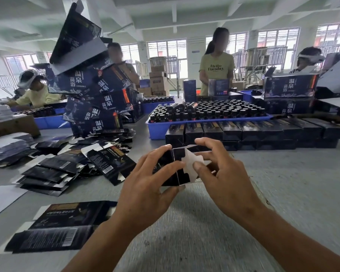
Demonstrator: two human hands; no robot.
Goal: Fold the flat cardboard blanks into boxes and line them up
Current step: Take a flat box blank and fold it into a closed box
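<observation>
Box: a small dark cardboard box (pixel 173 167), half formed, held above the grey worktop (pixel 283 183) between my two hands, on my side of the blue tray (pixel 157 130).
White flap: the box's pale inner flap (pixel 190 163) stands open at its right end, against my right hand.
Left hand: my left hand (pixel 145 185) wraps the box's left side — fingers (pixel 155 154) curled over the top, thumb along the near face.
Right hand: my right hand (pixel 224 173) pinches the flap; the thumb presses its pale face, the other fingers are spread and bent behind it.
Finished boxes: a row of closed dark boxes (pixel 253 132) lies touching side to side, just in front of the blue tray.
Blue tray: it holds many dark capped bottles (pixel 204 110) packed upright — a few lie on top at its left end.
Flat blanks: a loose heap of unfolded blanks (pixel 67 165) lies on the worktop left of the tray; one larger blank (pixel 53 228) lies nearer me, by my left forearm.
Big cartons: a leaning pile of large printed cartons (pixel 98 99) rises left of the tray, beyond the heap.
People: a person in a yellow-green shirt (pixel 217 69) stands behind the tray; others are further left and right.
</observation>
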